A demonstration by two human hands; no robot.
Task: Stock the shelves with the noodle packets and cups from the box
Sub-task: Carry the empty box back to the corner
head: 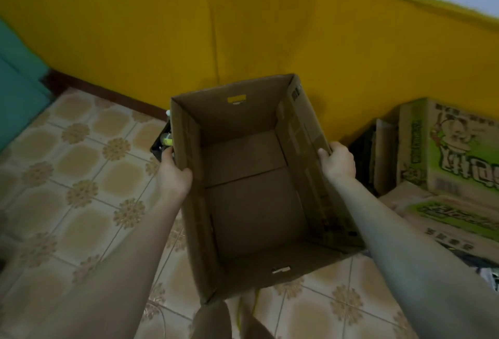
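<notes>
both hands (172, 174) (339, 161) grip open cardboard box (251, 203)

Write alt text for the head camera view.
Both hands, left hand and right hand, grip the side walls of an open, empty cardboard box held above a patterned tile floor. Printed green cartons sit at right against a yellow wall.

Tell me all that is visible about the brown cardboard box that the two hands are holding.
The cardboard box is plain brown corrugated board, open at the top and empty inside; its bottom flaps meet in a seam. Each short end wall has a handle slot. It is held above the tiled floor, slightly tilted, in front of a yellow wall. The left hand grips the rim of its left long wall and the right hand grips the right one. Printed cartons stand to its right, apart from it.
</notes>
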